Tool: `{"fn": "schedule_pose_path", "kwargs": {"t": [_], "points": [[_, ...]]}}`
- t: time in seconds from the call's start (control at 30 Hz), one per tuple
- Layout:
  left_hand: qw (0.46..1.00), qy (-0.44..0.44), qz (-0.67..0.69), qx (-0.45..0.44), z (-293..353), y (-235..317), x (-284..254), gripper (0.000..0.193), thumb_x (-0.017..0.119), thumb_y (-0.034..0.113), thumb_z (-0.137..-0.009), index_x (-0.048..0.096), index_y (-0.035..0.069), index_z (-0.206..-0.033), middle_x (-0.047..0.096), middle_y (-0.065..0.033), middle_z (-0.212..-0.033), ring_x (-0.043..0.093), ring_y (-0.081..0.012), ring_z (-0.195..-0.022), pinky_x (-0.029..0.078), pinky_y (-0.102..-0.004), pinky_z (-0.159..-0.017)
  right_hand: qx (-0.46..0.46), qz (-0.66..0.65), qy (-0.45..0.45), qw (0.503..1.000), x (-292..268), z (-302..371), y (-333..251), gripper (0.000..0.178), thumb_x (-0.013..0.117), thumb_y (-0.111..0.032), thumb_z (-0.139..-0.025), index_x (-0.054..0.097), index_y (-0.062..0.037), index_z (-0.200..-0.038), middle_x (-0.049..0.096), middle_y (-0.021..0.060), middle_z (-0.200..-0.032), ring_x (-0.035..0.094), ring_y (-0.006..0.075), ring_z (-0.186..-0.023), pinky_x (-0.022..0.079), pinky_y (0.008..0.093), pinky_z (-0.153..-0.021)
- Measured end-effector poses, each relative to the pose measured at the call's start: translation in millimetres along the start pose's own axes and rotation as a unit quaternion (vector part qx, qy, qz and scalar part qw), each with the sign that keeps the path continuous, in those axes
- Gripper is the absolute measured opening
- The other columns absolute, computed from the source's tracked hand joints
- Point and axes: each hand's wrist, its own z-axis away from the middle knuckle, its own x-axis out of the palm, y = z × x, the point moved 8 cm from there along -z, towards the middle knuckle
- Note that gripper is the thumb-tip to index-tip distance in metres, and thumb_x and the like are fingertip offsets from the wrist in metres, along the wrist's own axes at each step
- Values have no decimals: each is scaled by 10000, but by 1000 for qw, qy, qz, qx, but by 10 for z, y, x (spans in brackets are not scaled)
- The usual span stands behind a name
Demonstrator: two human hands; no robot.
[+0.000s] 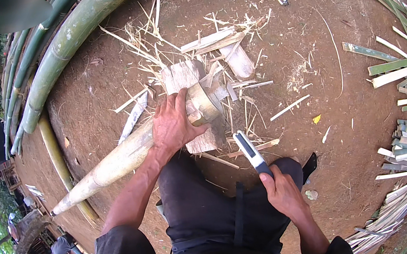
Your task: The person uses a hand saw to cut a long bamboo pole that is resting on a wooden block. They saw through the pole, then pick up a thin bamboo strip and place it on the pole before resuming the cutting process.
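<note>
One hand per item: clamping the fingers of the left hand over the bamboo pole, resting its thick end on the wooden block, near the block's right edge. Wrapping the right hand tightly around the blade-like tool, fingers together, holding it just beside the block's lower right corner.

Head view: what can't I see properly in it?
Head view: handle end of the tool, hidden by the right hand.
Head view: middle of the block, hidden by the pole and left hand.
Head view: upper ends of the green poles, cut off by the top edge.
Head view: hands of the far person, too small.
</note>
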Motion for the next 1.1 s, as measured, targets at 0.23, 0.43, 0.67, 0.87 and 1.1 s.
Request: {"fn": "schedule_pose_path", "kwargs": {"t": [0.23,0.43,0.67,0.87,1.1], "points": [[1000,11,-23,8,-12,0,-14,1033,872,512,-604,425,25,-1398,561,-211,-1180,590,-386,-1107,450,-492,-990,-10,68,57,996,-42,-173,-46,360,532,-309,-1008,547,49,-965,593,327,-668,606,532,-692,477,596,-577],[999,27,-10,21,80,58,47,1029,869,522,-609,433,12,-1389,569,-205,-1185,589,-376,-1109,444,-491,-989,9,59,38,997,-29,-558,-365,460,422,-395,-1052,548,47,-1042,590,355,-770,572,564,-761,443,572,-626],[998,-51,29,1,49,55,75,1008,885,447,-598,436,30,-1398,583,-218,-1221,601,-388,-1129,479,-462,-988,74,-170,-35,982,136,-559,-103,462,419,-422,-1051,537,24,-1051,603,259,-722,600,501,-736,454,536,-662],[991,-127,39,-26,-185,-141,98,1013,865,477,-601,439,36,-1408,588,-235,-1224,611,-401,-1128,492,-488,-989,-26,-112,71,991,-66,-407,-117,441,435,-411,-1045,523,20,-1072,593,283,-719,594,513,-736,434,550,-647],[993,-5,121,10,-291,-442,-73,979,852,501,-662,440,23,-1410,555,-225,-1286,558,-381,-1192,448,-488,-1030,-29,-69,59,995,51,16,204,446,452,-413,-1041,508,27,-991,598,309,-704,598,532,-729,449,576,-616]]}}
